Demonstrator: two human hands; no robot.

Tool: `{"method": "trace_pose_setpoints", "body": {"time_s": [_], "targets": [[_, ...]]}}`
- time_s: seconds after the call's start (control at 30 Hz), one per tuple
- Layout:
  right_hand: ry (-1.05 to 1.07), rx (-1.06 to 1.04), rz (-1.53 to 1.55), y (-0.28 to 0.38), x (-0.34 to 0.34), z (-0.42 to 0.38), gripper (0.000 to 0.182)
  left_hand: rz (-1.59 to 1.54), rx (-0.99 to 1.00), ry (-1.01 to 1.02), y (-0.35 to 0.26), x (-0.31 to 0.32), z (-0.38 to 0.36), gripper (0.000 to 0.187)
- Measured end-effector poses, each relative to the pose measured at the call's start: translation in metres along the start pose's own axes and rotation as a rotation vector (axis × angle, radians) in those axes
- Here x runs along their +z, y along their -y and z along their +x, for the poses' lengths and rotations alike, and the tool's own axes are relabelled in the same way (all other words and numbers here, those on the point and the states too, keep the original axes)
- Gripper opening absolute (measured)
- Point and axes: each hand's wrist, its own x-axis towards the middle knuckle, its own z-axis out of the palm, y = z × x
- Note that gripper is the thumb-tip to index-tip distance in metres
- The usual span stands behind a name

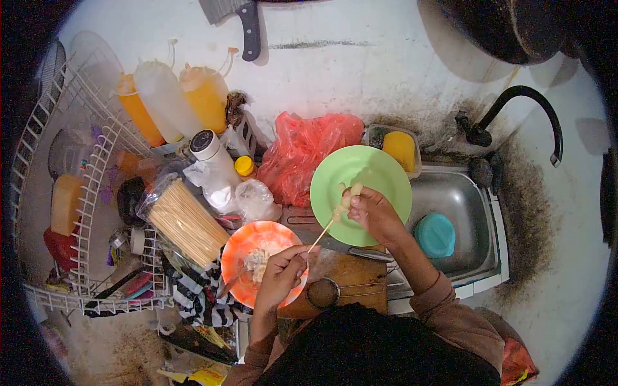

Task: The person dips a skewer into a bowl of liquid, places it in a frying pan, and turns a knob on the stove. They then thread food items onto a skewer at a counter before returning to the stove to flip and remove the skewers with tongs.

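Note:
Between my hands runs a thin wooden skewer (320,236), slanting up to the right. My left hand (282,275) is closed around its lower end, over the right side of an orange-and-white bowl (237,251) that has a pale, lumpy mixture in it. At the upper end, pale pieces of food (346,204) are threaded on the stick. My right hand (376,219) pinches these pieces above a light green plate (335,168). Exactly what the food is cannot be made out.
A pack of skewers (188,222) lies left of the bowl. A small strainer (323,293) rests on a wooden board (368,280). Behind are a red plastic bag (308,157) and squeeze bottles (207,96). A metal sink (473,212) holds a turquoise container (435,235); a black tap (523,91) arches above.

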Motion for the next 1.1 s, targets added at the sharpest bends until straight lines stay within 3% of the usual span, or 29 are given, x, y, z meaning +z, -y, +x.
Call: {"method": "trace_pose_setpoints", "body": {"time_s": [0.2,0.4,0.6,0.7,1.1], "targets": [[-0.049,0.013,-0.098,-0.001,0.002,-0.002,0.023,-0.026,-0.031,-0.008,0.000,0.001,-0.001,0.026],[0.086,-0.084,-0.442,0.014,0.007,-0.009,0.027,-0.035,-0.026,0.006,-0.008,0.002,-0.004,0.026],[-0.042,-0.215,-0.305,0.019,0.002,-0.002,0.025,-0.041,-0.106,-0.030,-0.017,0.004,-0.005,0.027],[-0.123,-0.158,-0.224,0.019,0.004,-0.001,0.028,-0.006,-0.056,-0.012,-0.013,0.004,-0.005,0.027],[-0.225,-0.228,-0.356,0.010,0.014,-0.003,0.019,-0.069,-0.036,0.008,-0.001,0.003,-0.004,0.028]]}}
